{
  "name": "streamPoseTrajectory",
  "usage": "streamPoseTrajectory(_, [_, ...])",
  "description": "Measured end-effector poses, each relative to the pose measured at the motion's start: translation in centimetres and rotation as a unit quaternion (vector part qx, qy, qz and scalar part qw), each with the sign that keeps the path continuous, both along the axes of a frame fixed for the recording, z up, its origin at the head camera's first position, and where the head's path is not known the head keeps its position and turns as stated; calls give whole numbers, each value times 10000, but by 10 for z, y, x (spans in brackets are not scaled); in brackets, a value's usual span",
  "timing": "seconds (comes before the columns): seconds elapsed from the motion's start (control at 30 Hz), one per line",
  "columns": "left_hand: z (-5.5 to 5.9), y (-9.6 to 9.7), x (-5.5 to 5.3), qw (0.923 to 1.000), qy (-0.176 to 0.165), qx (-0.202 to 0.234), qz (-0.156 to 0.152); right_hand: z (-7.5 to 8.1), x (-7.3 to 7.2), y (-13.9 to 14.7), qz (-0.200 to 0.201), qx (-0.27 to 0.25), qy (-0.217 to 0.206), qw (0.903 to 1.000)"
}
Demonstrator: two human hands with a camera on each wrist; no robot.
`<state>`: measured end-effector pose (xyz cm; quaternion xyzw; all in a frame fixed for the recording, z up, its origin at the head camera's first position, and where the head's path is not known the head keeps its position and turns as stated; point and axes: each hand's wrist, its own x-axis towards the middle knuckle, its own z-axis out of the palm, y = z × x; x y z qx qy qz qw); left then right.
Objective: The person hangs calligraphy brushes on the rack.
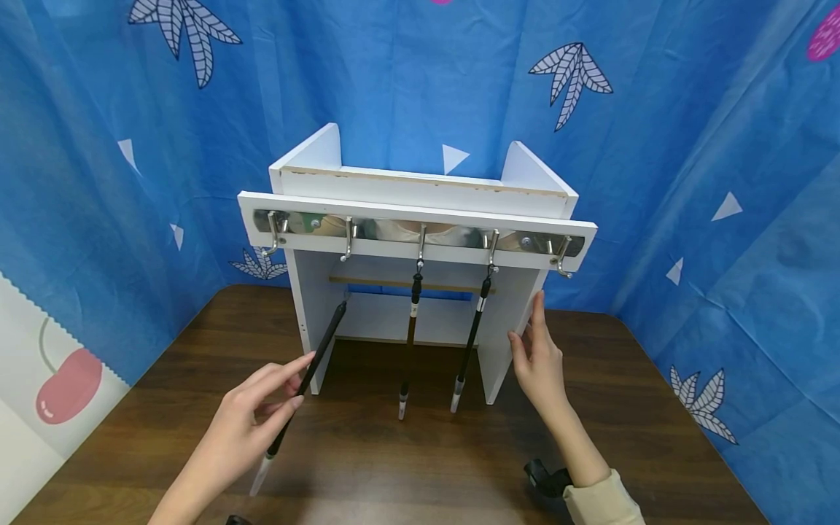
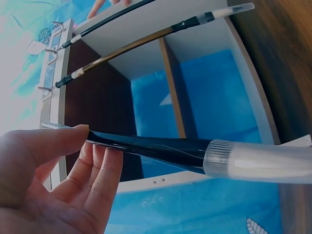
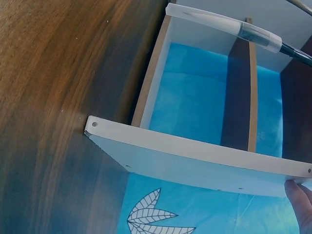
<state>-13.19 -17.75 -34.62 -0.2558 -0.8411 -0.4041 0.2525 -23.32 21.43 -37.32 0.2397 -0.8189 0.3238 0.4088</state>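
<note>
My left hand (image 1: 246, 419) pinches a black calligraphy brush (image 1: 326, 337) between thumb and fingers, at the left front of a white wooden shelf (image 1: 420, 191). The brush slants, its clear-capped tip low towards me and its top end near the shelf's left opening. In the left wrist view its cap (image 2: 265, 160) points right. Against the outside of the shelf's right panel (image 1: 508, 328) rests my right hand (image 1: 543, 364), fingers mostly straight. A brown brush (image 1: 411, 332) hangs from the middle hook (image 1: 421, 244), and a black brush (image 1: 469, 339) from the hook (image 1: 492, 249) to its right.
A metal hook strip (image 1: 387, 230) runs across the shelf's front board; its two left hooks and far right hook hold nothing. The shelf stands on a dark wooden table (image 1: 367, 467) before a blue patterned curtain (image 1: 420, 80). A black strap (image 1: 547, 480) is near the right forearm.
</note>
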Motion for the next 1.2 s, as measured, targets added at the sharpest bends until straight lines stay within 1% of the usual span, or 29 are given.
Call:
streamPoseTrajectory(0.33, [2,-1,0,9986,-349,370,-151,0,0,0,-52,22,23,10000])
streamPoseTrajectory(0.5, [2,-2,0,9965,-490,594,-333,0,0,0,-33,8,6,10000])
streamPoseTrajectory(0.73, [5,0,-1,9902,-735,990,-660,0,0,0,-29,18,29,10000])
streamPoseTrajectory(0.87, [7,1,-2,9889,-775,1055,-704,0,0,0,-44,33,24,10000])
streamPoseTrajectory(1.2, [13,7,-6,9871,-618,1215,-839,0,0,0,-66,56,65,9999])
